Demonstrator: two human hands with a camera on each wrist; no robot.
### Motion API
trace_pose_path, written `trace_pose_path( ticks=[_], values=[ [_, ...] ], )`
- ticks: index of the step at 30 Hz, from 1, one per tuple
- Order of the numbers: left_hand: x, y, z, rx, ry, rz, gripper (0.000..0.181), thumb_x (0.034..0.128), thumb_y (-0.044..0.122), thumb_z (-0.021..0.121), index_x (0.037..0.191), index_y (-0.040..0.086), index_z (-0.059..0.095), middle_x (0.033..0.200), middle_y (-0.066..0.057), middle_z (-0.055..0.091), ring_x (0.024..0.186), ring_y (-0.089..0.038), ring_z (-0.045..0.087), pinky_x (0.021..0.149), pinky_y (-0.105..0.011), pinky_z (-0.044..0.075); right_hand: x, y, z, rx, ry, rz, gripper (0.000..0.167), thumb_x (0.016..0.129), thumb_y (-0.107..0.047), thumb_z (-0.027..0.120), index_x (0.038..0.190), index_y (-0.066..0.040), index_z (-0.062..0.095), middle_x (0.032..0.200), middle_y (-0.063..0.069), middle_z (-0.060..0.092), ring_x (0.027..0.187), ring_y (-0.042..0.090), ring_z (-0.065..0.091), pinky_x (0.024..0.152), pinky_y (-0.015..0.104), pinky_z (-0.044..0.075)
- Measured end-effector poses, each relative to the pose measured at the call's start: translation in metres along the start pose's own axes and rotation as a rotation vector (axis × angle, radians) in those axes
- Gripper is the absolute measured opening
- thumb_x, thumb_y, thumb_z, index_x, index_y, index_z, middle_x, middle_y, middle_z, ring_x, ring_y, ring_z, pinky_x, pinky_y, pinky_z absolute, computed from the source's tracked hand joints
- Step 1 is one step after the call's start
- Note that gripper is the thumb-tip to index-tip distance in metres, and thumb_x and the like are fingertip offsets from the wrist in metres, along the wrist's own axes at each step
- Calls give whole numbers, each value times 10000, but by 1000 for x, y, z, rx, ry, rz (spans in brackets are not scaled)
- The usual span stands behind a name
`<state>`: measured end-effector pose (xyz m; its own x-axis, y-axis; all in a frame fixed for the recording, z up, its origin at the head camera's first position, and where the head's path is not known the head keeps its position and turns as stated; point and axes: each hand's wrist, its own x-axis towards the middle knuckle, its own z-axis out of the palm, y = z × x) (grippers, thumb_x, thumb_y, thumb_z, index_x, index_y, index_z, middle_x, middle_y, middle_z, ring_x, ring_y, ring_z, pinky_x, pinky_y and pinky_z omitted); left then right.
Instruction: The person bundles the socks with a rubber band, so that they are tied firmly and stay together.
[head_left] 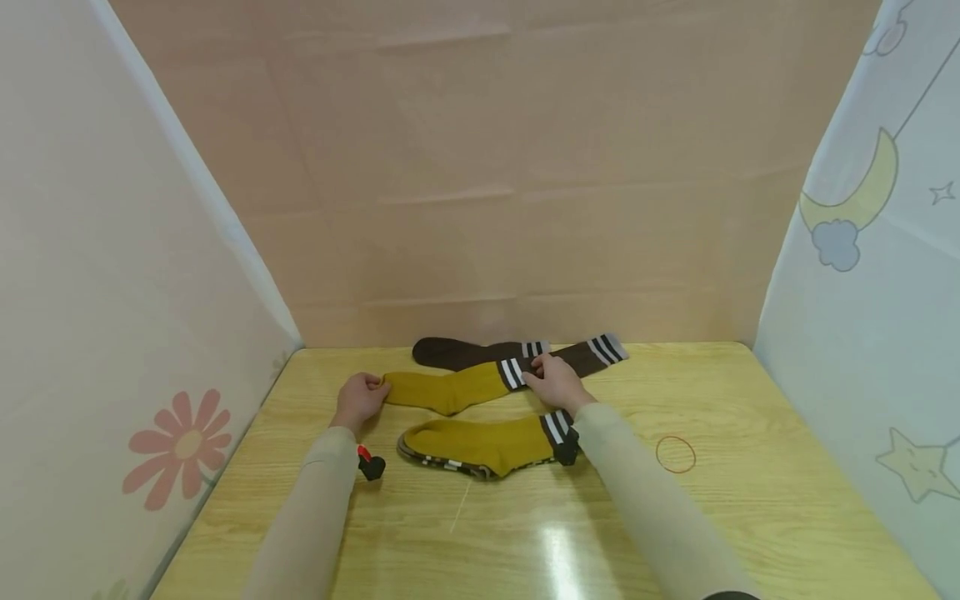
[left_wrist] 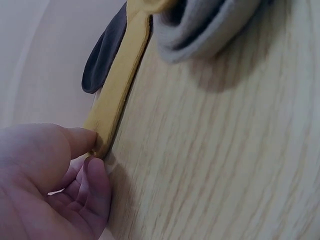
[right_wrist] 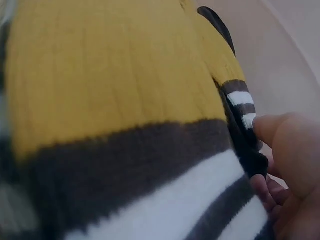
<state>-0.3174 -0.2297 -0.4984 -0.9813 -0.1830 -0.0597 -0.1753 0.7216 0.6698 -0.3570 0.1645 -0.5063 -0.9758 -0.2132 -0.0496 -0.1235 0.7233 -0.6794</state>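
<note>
Mustard-coloured and knitted, the held sock [head_left: 450,388] spans the gap between both hands, and I take the sock stack [head_left: 472,442] as my landmark. From my remote seat I find the held sock just beyond the stack, its toe pointing left and its cuff right. Its long axis runs roughly alongside the stack's, slanted so that the cuff end sits farther from me, and its heel bulges toward the stack. I see the left hand [head_left: 360,398] pinching the toe between thumb and finger, while the right hand [head_left: 557,382] pinches the cuff, thumb against 2 white bands on dark brown.

Farther beyond the stack, a brown sock [head_left: 465,354] points its rounded toe left; a second brown sock [head_left: 577,360] aims its striped, grey-edged cuff right. My right-wrist view shows fine ribbing on the stack's mustard top layer, and the head view shows a dark, pale-flecked layer beneath. Right of the stack, a thin red ring [head_left: 677,472] lies on the streaky-grained wooden table [head_left: 787,500].
</note>
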Motion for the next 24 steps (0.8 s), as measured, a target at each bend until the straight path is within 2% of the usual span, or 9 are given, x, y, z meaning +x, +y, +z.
trace_pose_path(
  ticks=[7,17,24],
  values=[
    [-5,5,-3,-4,7,-8,338,1054,202,612,1222,-91,636,1150,-253,678,1057,-396,642,962,-515,512,-1,0,0,-17,25,4,393,1069,-357,617,1315,-51,643,1245,136,682,1123,312,645,985,517,514],
    [3,-4,1,-3,7,-24,281,1048,191,567,1167,-55,629,1139,-241,678,1068,-398,633,969,-524,496,3,6,3,2,13,14,338,1047,-382,659,1226,-98,694,1173,80,690,997,244,635,919,469,524],
    [-4,0,-3,-38,6,-6,234,1045,164,518,1107,-44,606,1068,-216,637,973,-356,597,877,-472,502,4,7,2,-10,12,22,309,1036,-365,677,1199,-104,710,1174,74,697,981,236,640,890,465,529]
  ],
)
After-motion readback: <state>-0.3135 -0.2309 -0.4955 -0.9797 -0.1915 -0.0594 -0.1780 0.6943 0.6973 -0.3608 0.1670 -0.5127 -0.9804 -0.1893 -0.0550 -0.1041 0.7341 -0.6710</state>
